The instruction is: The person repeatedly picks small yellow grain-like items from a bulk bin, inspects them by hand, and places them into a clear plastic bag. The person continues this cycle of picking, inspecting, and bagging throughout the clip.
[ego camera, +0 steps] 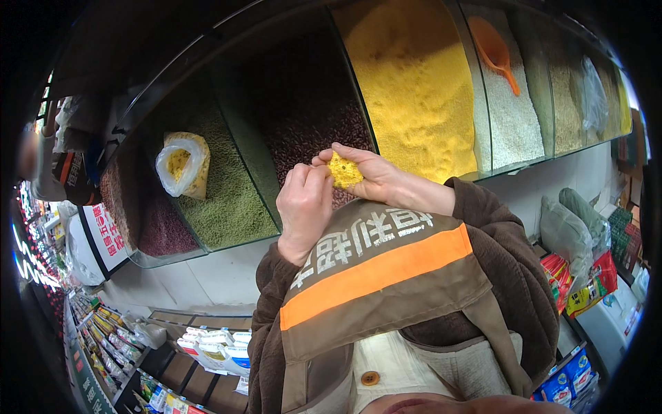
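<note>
My right hand (pixel 373 173) is cupped, palm up, around a small heap of yellow grains (pixel 345 172) with a few dark specks among them. Curled beside the heap, my left hand (pixel 306 204) has its fingertips bunched at the grains' left edge; whether anything is pinched there is hidden. Both hands are above the front of a bin of dark red beans (pixel 323 124). To their left, an open plastic bag (pixel 183 164) of yellow, dark-flecked grains rests on green beans (pixel 227 196). A bin of fine yellow grain (pixel 414 103) lies to their right.
Glass dividers (pixel 243 155) separate the bins. An orange scoop (pixel 495 49) lies on white grain (pixel 509 124), and a clear plastic bag (pixel 593 98) sits farther right. Shelves with packaged goods (pixel 214 346) stand low at left. More bags (pixel 566 243) are at right.
</note>
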Demonstrator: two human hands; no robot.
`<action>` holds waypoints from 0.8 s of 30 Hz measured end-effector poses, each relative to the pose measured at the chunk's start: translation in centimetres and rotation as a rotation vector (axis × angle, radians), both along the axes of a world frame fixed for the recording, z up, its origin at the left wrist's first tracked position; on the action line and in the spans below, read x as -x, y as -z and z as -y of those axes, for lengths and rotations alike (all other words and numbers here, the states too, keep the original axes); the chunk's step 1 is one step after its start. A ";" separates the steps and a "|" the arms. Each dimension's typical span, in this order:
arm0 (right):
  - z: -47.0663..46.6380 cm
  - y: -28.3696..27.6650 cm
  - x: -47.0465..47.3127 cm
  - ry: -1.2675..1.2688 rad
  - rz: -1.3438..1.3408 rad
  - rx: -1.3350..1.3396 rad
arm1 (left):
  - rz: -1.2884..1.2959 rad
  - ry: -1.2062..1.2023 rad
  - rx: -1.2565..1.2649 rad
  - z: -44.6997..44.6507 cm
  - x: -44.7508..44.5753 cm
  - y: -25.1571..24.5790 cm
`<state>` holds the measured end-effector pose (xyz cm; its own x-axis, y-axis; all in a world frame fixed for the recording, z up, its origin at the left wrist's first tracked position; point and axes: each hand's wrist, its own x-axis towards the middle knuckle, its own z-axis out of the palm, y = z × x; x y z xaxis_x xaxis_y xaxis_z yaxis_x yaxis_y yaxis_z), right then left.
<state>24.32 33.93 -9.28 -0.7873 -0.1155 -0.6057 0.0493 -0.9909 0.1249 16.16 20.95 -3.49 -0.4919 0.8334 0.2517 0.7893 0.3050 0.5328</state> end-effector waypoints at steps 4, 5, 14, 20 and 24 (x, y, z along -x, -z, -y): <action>0.0 0.0 0.2 -0.004 0.009 0.016 | 0.131 -0.022 -0.013 0.2 0.0 0.0; 0.0 0.1 0.2 -0.013 0.006 0.017 | 0.205 -0.048 -0.025 0.3 0.0 -0.1; 0.3 0.6 -0.1 -0.075 -0.047 -0.032 | 0.166 0.104 -0.125 -0.9 -0.4 0.4; 0.5 0.6 -0.1 -0.130 0.020 -0.079 | 0.092 0.143 -0.003 -1.2 -0.4 0.8; 0.4 0.2 0.0 -0.152 0.066 -0.083 | 0.165 0.121 -0.037 -1.3 -0.5 0.5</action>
<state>24.35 33.51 -9.44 -0.7224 -0.1779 -0.6682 0.1937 -0.9797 0.0515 16.70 22.22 -3.95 -0.4256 0.8807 0.2079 0.7204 0.1907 0.6668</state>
